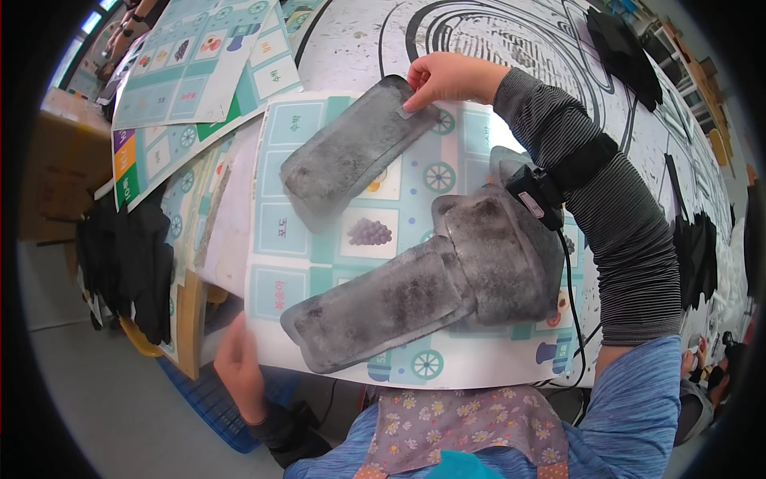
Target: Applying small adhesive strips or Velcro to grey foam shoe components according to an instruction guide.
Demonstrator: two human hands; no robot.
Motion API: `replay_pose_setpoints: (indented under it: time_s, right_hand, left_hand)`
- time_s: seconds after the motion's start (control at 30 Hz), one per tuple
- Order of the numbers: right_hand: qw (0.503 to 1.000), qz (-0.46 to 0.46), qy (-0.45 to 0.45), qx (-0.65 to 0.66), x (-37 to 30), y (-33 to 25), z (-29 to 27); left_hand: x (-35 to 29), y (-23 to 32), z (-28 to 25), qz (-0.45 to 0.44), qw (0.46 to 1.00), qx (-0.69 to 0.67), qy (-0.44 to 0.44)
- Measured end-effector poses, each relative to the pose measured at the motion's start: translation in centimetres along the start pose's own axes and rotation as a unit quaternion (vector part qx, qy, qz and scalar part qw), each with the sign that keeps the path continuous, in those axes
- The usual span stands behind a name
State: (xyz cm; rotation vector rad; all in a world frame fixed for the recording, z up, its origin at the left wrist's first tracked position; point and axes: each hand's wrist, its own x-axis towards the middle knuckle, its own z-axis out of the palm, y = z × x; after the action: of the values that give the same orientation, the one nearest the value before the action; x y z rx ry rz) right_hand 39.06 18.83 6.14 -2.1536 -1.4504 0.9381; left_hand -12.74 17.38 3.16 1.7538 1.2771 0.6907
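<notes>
My right hand (pixel 427 82) pinches the upper end of a flat, mottled grey rectangular piece (pixel 351 144) with rounded corners; its lower end is blurred and tilts toward the lower left. Beneath it lies a printed picture sheet (pixel 279 347) with pale blue boxes, wheels and fruit drawings. On this sheet, a similar grey piece (pixel 379 307) slants toward the left. Its upper end overlaps a pile of more grey pieces (pixel 499 255), partly hidden by my right forearm. My left hand (pixel 239 367) is down by the table's near left edge, its fingers smeared by motion.
More printed sheets (pixel 191 72) overlap at the far left. Black cloth pieces (pixel 128 263) hang on the left, above a blue basket (pixel 211 403). Black cloth (pixel 622 56) lies at the far right. A box on my right wrist trails a black cable (pixel 573 295).
</notes>
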Motion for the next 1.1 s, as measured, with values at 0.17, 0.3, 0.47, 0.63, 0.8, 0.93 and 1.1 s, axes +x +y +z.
replay_pose_setpoints:
  time_s: [0.17, 0.3, 0.47, 0.63, 0.8, 0.93, 1.1]
  right_hand:
    - [0.998, -0.001, 0.019, 0.054, -0.6, -0.3, 0.1]
    - [0.997, 0.052, -0.018, 0.051, -0.5, -1.5, -0.4]
    - [0.995, 0.055, -0.046, 0.074, -0.1, -1.1, -1.5]
    - [0.998, -0.022, -0.020, 0.049, -2.3, -3.1, -2.6]
    - [0.975, -0.034, -0.022, 0.217, -4.3, -4.1, -2.0]
    - [0.928, -0.017, -0.096, 0.361, -6.0, -4.4, -2.8]
    - [0.895, -0.086, -0.128, 0.419, -7.0, -4.2, -2.6]
  left_hand:
    - [0.1, -0.4, 0.0, 0.005, 0.999, -0.044, -0.025]
    - [0.4, -1.0, 0.1, -0.016, 0.995, -0.095, -0.035]
    - [0.6, 0.0, 0.9, -0.039, 0.988, -0.139, -0.056]
    - [0.3, 0.4, 0.9, -0.041, 0.990, -0.113, -0.078]
    - [0.0, 0.6, 1.0, -0.036, 0.990, -0.119, -0.067]
    - [-0.1, 0.2, 1.1, -0.034, 0.989, -0.129, -0.068]
    - [-0.5, 0.3, 1.3, -0.030, 0.988, -0.137, -0.066]
